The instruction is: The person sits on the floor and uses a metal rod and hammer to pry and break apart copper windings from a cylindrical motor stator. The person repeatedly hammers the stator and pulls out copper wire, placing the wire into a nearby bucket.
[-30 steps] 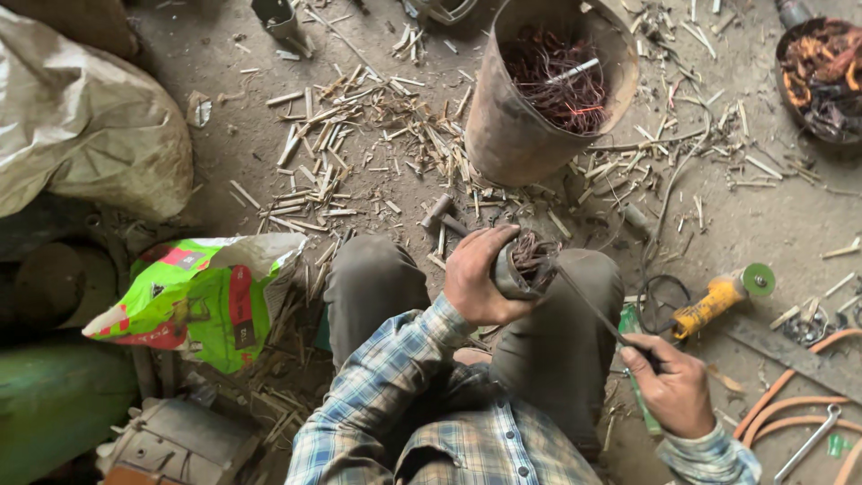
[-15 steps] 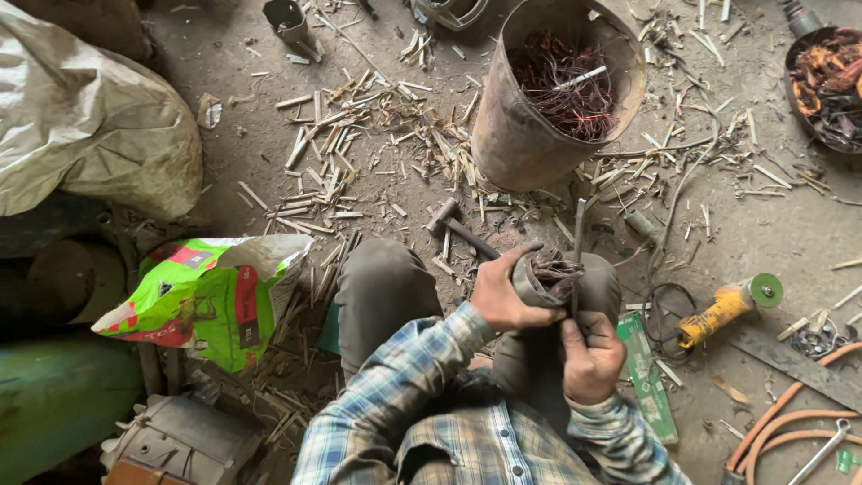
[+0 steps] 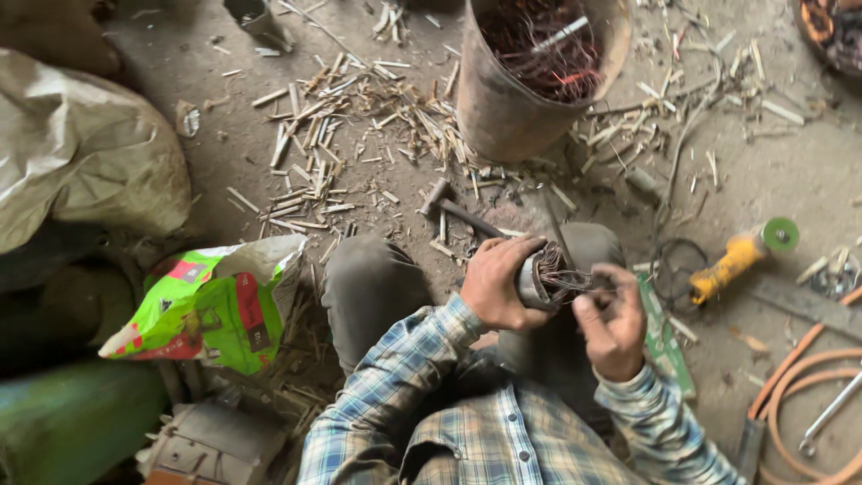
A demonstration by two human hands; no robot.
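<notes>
A small metal motor core (image 3: pixel 536 278) with a tangle of thin wire (image 3: pixel 564 280) spilling from its end sat over the person's knees. The left hand (image 3: pixel 498 283) wrapped its fingers closed around the core's body. The right hand (image 3: pixel 611 319) was just beside it, fingers pinched shut on the wire strands. A hammer (image 3: pixel 453 208) lay on the floor just ahead of the knees among scattered wood splinters (image 3: pixel 359 108). Farther out stood a rusty bucket (image 3: pixel 503 108) holding scrap wire, and to the right lay a yellow grinder (image 3: pixel 736 260).
</notes>
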